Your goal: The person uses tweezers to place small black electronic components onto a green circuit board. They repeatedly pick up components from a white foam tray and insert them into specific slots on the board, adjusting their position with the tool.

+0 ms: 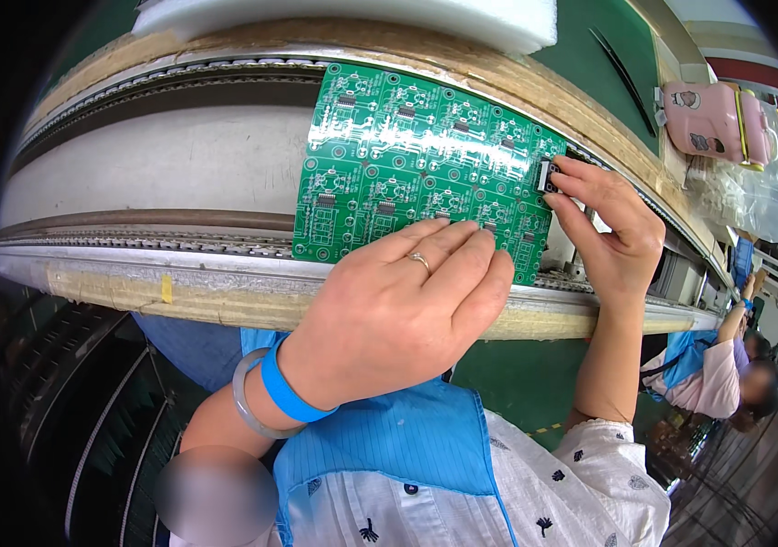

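"Where is the little black-and-white part (547, 177)?"

"At the right end of the green circuit board (352, 146). I can't tell if it sits all the way down."

"What are the hands doing?"

"The right hand (622, 223) pinches the part between thumb and finger. The left hand (412, 296) lies across the board's near edge, fingers side by side, and I see nothing in its grip."

"How do you do this bit well?"

"I think the left hand should press softly, so the board can't slide or bend. The right hand should keep the part straight and push evenly, never hard on one corner."

"Anything to watch for?"

"The chain rail (179, 246) by the board. I'd keep the blue wristband (281, 387) away from it."
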The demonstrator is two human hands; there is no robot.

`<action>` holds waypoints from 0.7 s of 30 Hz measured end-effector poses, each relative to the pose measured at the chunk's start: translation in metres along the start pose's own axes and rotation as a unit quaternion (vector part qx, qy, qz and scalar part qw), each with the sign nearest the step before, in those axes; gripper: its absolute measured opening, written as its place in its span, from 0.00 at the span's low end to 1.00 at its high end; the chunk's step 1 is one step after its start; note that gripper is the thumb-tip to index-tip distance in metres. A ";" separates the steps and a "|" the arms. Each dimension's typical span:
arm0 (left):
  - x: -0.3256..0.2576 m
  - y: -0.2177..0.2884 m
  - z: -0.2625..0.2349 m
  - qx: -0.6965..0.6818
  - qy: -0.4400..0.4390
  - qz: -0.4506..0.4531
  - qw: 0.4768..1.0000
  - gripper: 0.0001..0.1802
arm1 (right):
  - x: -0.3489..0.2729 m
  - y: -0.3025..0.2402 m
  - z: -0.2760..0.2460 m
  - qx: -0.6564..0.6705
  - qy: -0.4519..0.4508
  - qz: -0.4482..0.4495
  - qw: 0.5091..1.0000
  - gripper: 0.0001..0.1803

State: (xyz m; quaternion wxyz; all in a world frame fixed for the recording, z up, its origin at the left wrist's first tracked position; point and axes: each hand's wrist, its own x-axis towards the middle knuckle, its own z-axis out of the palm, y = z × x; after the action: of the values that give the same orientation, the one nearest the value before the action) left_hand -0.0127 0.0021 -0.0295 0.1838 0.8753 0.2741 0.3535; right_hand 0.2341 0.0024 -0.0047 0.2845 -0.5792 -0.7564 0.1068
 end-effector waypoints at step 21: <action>-0.002 -0.001 0.002 -0.009 0.015 0.005 1.000 0.17 | 0.002 0.001 -0.003 -0.016 -0.017 -0.022 1.000 0.13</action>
State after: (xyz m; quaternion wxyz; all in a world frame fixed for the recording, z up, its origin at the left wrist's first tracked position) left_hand -0.0125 0.0015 -0.0320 0.1859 0.8694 0.2694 0.3703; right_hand 0.2359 0.0037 -0.0022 0.2651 -0.5650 -0.7751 0.0985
